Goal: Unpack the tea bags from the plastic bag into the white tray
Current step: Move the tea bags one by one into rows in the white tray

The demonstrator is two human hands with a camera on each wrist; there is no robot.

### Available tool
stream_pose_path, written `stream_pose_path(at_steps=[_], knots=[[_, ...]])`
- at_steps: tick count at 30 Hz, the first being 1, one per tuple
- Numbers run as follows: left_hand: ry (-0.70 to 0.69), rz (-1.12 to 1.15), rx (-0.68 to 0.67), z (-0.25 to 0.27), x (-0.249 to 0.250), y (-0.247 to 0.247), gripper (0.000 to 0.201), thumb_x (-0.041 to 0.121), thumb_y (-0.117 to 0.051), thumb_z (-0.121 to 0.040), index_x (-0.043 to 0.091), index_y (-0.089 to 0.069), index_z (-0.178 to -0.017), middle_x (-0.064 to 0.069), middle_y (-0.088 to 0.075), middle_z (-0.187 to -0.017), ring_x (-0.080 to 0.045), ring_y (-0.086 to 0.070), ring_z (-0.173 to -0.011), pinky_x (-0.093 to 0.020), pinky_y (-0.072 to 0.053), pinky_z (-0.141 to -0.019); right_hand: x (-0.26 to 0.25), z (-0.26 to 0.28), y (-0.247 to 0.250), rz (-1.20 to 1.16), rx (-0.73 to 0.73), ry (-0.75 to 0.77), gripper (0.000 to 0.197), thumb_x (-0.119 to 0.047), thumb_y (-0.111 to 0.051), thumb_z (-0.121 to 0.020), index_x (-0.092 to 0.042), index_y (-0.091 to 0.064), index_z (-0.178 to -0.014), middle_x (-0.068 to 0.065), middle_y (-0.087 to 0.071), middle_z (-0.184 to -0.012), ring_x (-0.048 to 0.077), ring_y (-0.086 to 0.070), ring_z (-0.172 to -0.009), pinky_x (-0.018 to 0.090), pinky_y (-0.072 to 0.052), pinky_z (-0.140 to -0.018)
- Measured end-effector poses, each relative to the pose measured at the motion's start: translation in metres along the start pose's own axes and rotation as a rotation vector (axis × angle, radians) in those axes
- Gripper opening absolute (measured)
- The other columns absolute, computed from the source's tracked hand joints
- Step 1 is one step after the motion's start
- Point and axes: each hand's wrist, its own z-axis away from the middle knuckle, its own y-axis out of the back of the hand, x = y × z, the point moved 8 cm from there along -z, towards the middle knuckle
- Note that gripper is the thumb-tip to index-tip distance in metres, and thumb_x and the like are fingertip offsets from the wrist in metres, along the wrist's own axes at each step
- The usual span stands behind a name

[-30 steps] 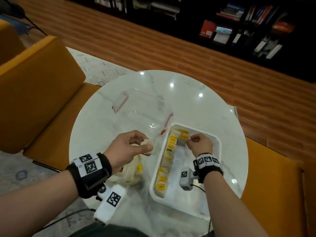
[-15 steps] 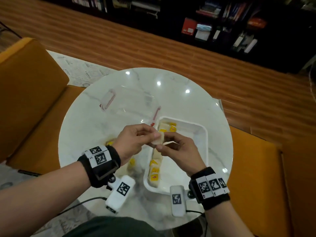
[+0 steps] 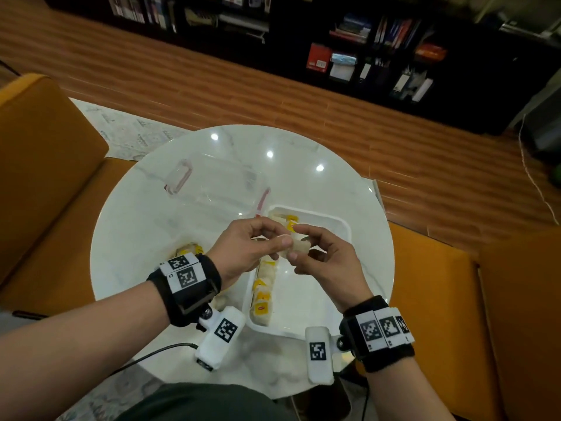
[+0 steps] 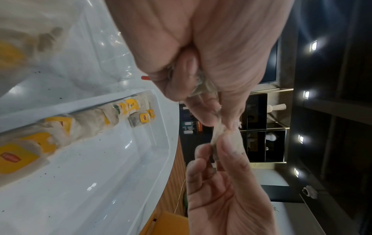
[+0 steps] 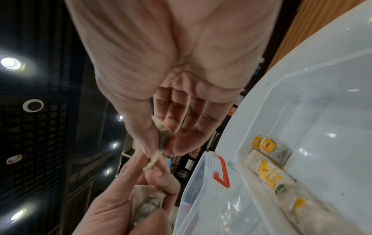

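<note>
plastic bag [image 3: 194, 249]: lies on the table [image 3: 145, 220] at the left, mostly hidden under the left wrist; a few yellow-tagged tea bags visible inside, so not emptied.
left hand [image 3: 243, 247]: raised over the tray's near-left edge, fingers [image 3: 280, 240] curled, pinching one end of a tea bag [image 3: 299, 246].
tea bag in hand: held between both hands above the tray, not yet set down; looks like a clump being pulled apart, can't confirm.
right hand [image 3: 324, 256]: thumb and forefinger pinch the other end, remaining fingers loosely curled.
white tray [image 3: 340, 226]: right of centre on the table; one row of tea bags [image 3: 264, 296] along its left wall, rest of the floor bare.
clear lid [image 3: 212, 189]: behind the tray, red clips.
progress: partway through, I'd judge; one row laid, this bag and the bag's remainder still to go.
</note>
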Motion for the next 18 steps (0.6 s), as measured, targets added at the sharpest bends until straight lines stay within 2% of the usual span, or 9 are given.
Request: stream_pose_path(at_steps=[3,5,7,9,13,14,16,18], knots=[[0.020,0.033,0.042,0.002,-0.002,-0.004,0.018,0.024,-0.078,-0.087,0.009,-0.072,-0.096,-0.004,-0.067,-0.083,-0.012,-0.059,-0.062,-0.020,-0.023,-0.042,-0.007,0.004,0.009,0.095,0.041,0.077,0.018,-0.006,-0.084,-0.081,-0.015,-0.076,-0.095,0.001,-0.075,-0.088,0.020,-0.068,-0.073,0.042,-0.060,-0.071],[0.087,0.091,0.077,0.002,-0.007,-0.005,0.027,0.037,-0.071,-0.093,0.010,-0.067,-0.093,-0.006,-0.065,-0.085,-0.015,-0.058,-0.061,-0.020,-0.022,-0.041,-0.013,0.008,0.015,0.150,0.096,0.137,0.014,-0.007,-0.084,-0.081,-0.014,-0.073,-0.088,-0.003,-0.074,-0.086,0.019,-0.069,-0.076,0.045,-0.061,-0.074],[0.173,0.156,0.050,0.005,-0.014,-0.011,0.041,0.051,-0.061,-0.095,0.011,-0.064,-0.087,-0.008,-0.062,-0.084,-0.017,-0.053,-0.059,-0.019,-0.019,-0.038,-0.021,0.012,0.019,0.207,0.163,0.218,0.015,-0.009,-0.084,-0.081,-0.017,-0.072,-0.084,-0.006,-0.073,-0.085,0.015,-0.069,-0.079,0.034,-0.060,-0.071],[0.199,0.156,-0.015,0.010,-0.015,-0.019,0.050,0.057,-0.058,-0.093,0.008,-0.066,-0.085,-0.007,-0.065,-0.085,-0.016,-0.051,-0.057,-0.019,-0.017,-0.038,-0.033,0.017,0.022,0.293,0.238,0.350,0.018,-0.010,-0.084,-0.082,-0.022,-0.070,-0.082,-0.007,-0.072,-0.084,0.012,-0.068,-0.081,0.023,-0.055,-0.066],[0.082,0.154,-0.090,0.019,-0.007,-0.035,0.052,0.050,-0.066,-0.086,0.002,-0.073,-0.106,-0.007,-0.071,-0.102,-0.015,-0.050,-0.058,-0.019,-0.018,-0.039,-0.049,0.025,0.015,0.483,0.231,0.612,0.018,-0.007,-0.086,-0.079,-0.017,-0.072,-0.084,-0.003,-0.067,-0.085,0.011,-0.066,-0.079,0.014,-0.051,-0.064],[0.063,0.167,-0.080,0.020,-0.005,-0.036,0.050,0.047,-0.068,-0.085,0.002,-0.073,-0.105,-0.009,-0.070,-0.102,-0.015,-0.050,-0.058,-0.020,-0.018,-0.040,-0.049,0.026,0.012,0.510,0.209,0.641,0.017,-0.006,-0.086,-0.079,-0.015,-0.072,-0.084,-0.003,-0.067,-0.086,0.010,-0.065,-0.080,0.014,-0.051,-0.065],[0.042,0.150,-0.039,0.020,-0.004,-0.037,0.035,0.041,-0.069,-0.088,0.007,-0.074,-0.093,-0.015,-0.064,-0.090,-0.014,-0.049,-0.057,-0.021,-0.017,-0.042,-0.047,0.027,0.007,0.535,0.154,0.660,0.015,-0.004,-0.085,-0.079,-0.013,-0.074,-0.086,-0.003,-0.066,-0.087,0.010,-0.065,-0.082,0.020,-0.055,-0.066],[0.038,0.127,-0.005,0.020,-0.005,-0.034,0.021,0.030,-0.068,-0.094,0.014,-0.073,-0.081,-0.009,-0.057,-0.077,-0.014,-0.049,-0.056,-0.022,-0.018,-0.044,-0.044,0.028,0.005,0.546,0.091,0.640,0.016,-0.009,-0.086,-0.079,-0.015,-0.075,-0.090,-0.005,-0.066,-0.091,0.009,-0.067,-0.087,0.023,-0.057,-0.069]])
